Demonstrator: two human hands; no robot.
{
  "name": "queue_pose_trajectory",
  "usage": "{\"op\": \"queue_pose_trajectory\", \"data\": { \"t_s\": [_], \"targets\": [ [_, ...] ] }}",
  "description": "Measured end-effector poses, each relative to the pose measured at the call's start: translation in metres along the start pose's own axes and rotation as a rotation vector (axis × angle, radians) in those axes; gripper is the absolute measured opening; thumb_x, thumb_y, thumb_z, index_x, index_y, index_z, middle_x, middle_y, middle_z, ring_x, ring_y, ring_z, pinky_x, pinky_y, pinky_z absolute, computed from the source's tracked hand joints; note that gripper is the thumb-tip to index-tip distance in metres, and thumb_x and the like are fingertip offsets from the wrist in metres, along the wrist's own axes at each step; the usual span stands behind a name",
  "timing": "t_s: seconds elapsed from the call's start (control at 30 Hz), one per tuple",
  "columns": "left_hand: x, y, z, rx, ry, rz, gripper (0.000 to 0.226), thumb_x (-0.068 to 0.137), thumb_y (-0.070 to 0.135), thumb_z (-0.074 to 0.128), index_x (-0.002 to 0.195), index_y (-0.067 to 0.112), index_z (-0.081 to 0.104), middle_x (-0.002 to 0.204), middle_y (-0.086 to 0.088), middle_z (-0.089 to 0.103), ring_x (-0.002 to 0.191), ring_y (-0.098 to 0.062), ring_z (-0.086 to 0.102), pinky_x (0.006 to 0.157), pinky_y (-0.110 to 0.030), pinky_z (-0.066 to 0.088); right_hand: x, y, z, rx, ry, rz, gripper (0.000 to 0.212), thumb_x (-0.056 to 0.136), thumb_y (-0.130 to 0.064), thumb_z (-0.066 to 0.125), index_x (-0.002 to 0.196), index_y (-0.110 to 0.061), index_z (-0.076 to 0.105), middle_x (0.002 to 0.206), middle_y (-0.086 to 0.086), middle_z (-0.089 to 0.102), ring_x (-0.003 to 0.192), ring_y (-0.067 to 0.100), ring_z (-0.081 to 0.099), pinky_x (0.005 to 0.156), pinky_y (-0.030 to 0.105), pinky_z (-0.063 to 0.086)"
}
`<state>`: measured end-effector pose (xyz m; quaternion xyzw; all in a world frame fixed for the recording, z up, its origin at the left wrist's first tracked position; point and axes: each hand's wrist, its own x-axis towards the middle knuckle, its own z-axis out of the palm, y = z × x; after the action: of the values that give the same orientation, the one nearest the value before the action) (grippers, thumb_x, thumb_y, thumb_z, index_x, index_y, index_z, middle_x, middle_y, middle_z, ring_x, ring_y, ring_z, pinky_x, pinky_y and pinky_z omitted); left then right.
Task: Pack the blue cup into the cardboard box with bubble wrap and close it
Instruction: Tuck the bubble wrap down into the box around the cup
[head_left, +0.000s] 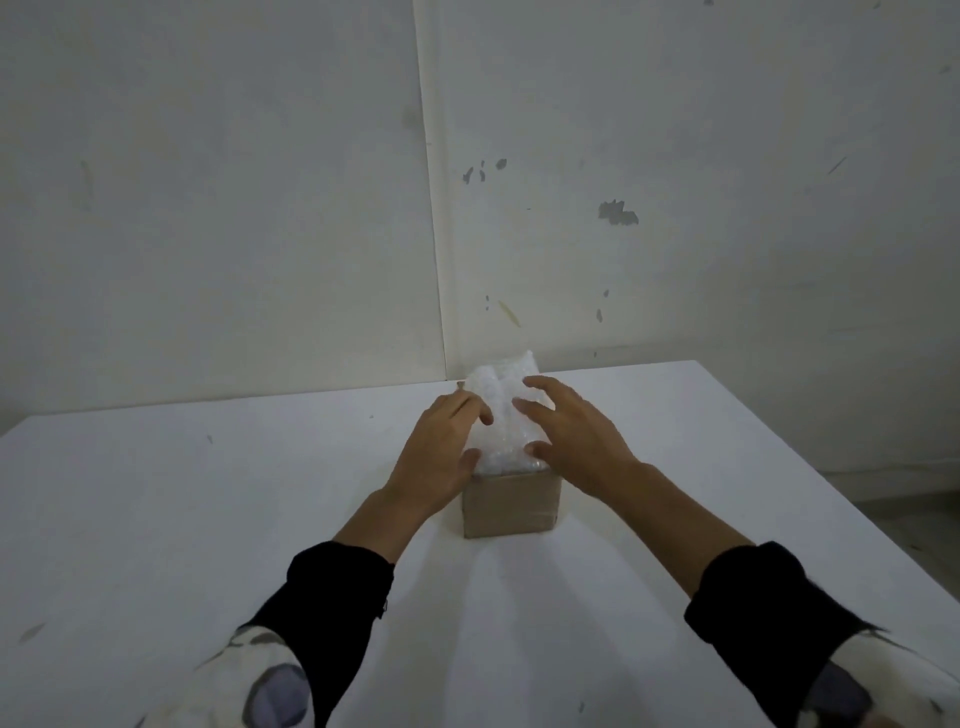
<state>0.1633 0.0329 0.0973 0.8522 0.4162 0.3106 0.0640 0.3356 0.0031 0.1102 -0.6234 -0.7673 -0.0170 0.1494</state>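
A small brown cardboard box (511, 506) stands on the white table (208, 519) in the middle of the view. A white bundle of bubble wrap (501, 410) sticks up out of its top. My left hand (441, 457) lies against the bundle's left side, thumb near the box rim. On the right side rests my right hand (574, 441), its fingers spread over the wrap and its thumb pressing in near the rim. The blue cup is hidden. Whether the box flaps are up cannot be told.
A scuffed white wall (675, 208) with a vertical seam rises right behind the table's far edge. The table's right edge (810, 467) runs diagonally, with floor beyond it. Black sleeves cover both forearms.
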Motion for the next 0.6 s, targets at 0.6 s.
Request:
{"op": "queue_pose_trajectory", "data": {
  "t_s": [0.6],
  "targets": [
    [0.018, -0.005, 0.013, 0.03, -0.237, -0.088, 0.03, 0.08, 0.023, 0.065, 0.1, 0.011, 0.046, 0.099, -0.012, 0.06, 0.088, -0.024, 0.05, 0.071, -0.031, 0.039, 0.02, 0.02, -0.006, -0.05, -0.472, -0.013, 0.047, 0.096, -0.023, 0.04, 0.142, -0.018, 0.03, 0.147, 0.014, 0.041, 0.13, 0.033, 0.04, 0.107, 0.042, 0.035]
  ]
}}
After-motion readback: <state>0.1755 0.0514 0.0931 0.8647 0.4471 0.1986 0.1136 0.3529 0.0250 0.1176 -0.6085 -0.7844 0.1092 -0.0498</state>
